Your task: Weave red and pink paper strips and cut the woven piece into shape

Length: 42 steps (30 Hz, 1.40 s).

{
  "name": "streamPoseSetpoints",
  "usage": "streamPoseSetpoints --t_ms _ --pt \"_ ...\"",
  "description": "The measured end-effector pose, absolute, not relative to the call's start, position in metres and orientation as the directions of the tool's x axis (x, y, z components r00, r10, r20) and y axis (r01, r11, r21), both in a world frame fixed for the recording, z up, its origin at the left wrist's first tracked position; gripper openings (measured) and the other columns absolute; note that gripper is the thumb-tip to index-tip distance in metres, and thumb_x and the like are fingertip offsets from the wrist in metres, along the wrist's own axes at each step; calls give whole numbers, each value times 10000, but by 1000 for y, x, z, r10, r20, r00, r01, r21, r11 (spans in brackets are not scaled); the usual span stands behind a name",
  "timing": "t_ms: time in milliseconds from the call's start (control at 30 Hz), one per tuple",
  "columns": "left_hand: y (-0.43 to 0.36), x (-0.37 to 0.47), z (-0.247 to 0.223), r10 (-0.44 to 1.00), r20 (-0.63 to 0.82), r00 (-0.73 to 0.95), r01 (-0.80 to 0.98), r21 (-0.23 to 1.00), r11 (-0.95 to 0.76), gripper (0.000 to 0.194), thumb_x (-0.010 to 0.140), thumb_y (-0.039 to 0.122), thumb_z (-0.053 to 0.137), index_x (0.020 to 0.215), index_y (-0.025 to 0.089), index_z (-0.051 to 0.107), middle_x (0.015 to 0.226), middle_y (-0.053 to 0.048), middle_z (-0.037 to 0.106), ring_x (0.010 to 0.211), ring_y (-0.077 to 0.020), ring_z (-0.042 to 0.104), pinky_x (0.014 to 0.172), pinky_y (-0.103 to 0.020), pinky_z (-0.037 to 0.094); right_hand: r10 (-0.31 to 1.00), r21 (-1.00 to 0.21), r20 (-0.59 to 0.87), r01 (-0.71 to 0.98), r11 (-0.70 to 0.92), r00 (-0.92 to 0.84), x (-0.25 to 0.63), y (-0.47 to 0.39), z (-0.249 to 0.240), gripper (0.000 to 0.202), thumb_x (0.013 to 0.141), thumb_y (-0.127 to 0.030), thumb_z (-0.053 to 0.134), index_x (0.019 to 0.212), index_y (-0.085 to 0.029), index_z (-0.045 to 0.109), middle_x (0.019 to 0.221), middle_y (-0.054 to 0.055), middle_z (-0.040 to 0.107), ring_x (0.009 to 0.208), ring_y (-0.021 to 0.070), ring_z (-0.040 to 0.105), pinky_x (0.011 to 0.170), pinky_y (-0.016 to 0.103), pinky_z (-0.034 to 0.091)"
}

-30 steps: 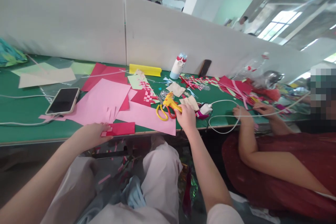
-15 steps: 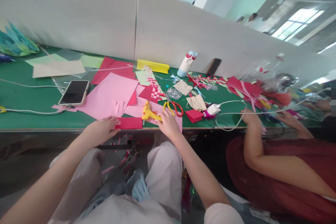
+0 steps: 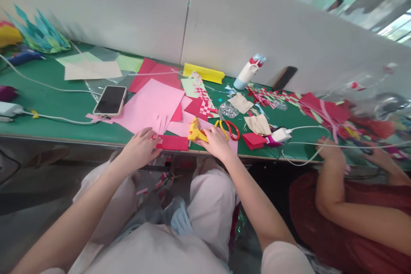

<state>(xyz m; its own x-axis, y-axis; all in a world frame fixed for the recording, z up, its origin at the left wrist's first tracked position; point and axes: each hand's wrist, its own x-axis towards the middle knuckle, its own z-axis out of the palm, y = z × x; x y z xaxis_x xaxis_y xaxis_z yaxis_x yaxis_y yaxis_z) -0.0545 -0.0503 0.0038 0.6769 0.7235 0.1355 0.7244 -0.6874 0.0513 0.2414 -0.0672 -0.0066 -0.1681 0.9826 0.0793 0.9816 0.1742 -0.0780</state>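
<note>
A folded red paper strip (image 3: 175, 142) lies along the front edge of the green table, its left end under the fingers of my left hand (image 3: 143, 147). Those fingers are bent and close together around that end. My right hand (image 3: 218, 141) is wrapped round the handle of a yellow glue gun (image 3: 194, 132), whose head is just beyond the strip's right end. Red-and-yellow-handled scissors (image 3: 231, 130) lie right behind my right hand. Large pink paper sheets (image 3: 154, 102) spread out behind both hands.
A phone (image 3: 111, 100) lies at the left with cables around it. Farther back are a yellow folded strip (image 3: 204, 72), a white bottle (image 3: 249, 72) and a dark phone (image 3: 285, 78). A co-worker's hand (image 3: 330, 150) rests by white cables at the right.
The camera view has turned left and down, so the table items appear shifted right. My left hand still touches the red strip and my right hand still holds the glue gun.
</note>
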Motion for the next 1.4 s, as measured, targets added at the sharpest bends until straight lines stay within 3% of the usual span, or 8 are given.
streamPoseSetpoints --t_ms 133,300,367,533,633,733,1000,1400 --pt "-51 -53 8 753 123 647 754 47 -655 294 865 349 524 1039 178 689 1107 -159 593 1116 -319 497 867 -433 464 976 -55 47 975 214 -212 239 -65 -7 341 908 -348 544 1155 -117 579 1067 170 603 1065 310 545 931 413 397" --pt "-46 -52 9 742 56 668 738 82 -670 298 838 353 585 1040 161 691 1025 -130 591 1008 -282 510 868 -397 448 978 -97 40 973 209 -206 244 -69 -5 337 926 -242 465 1203 -58 517 1154 214 580 1113 322 518 957 429 384" --pt "-45 -51 8 739 30 673 735 90 -672 309 855 365 574 1040 146 690 974 -125 598 975 -270 524 868 -382 446 980 -219 57 956 196 -188 249 -72 1 355 929 -254 449 1238 -82 490 1203 201 572 1146 306 508 964 415 390" --pt "-43 -46 8 759 -3 651 757 61 -650 318 888 391 537 1015 146 695 917 -116 609 894 -255 559 808 -367 459 991 -644 76 753 134 -111 261 -86 15 314 926 -338 426 1153 -161 553 1089 128 620 1063 274 544 929 403 420" --pt "-43 -44 9 773 -17 634 773 47 -633 298 884 390 539 972 157 702 900 -109 615 872 -249 576 784 -360 469 996 -838 26 542 72 -91 264 -94 17 344 913 -424 466 1132 -182 573 986 84 610 862 212 566 778 340 468" --pt "-45 -42 12 782 -36 623 782 44 -621 281 887 369 529 991 172 700 912 -103 621 890 -245 589 784 -349 476 994 -940 -51 342 -13 -101 265 -102 14 387 877 -519 523 1089 -202 592 839 36 552 683 157 497 627 291 441" --pt "-51 -37 15 804 -63 591 806 10 -592 324 886 396 546 1009 131 686 950 -121 618 920 -263 588 763 -345 474 972 -981 -153 149 -127 -179 259 -117 7 374 849 -547 571 927 -182 600 752 14 495 661 136 461 645 289 414" --pt "-52 -37 5 806 46 590 807 -1 -591 395 948 326 366 878 136 704 880 -111 642 834 -234 595 745 -342 470 945 -974 -225 26 -225 -239 251 -136 8 432 840 -503 602 1075 -144 652 807 42 508 670 133 454 624 279 409"
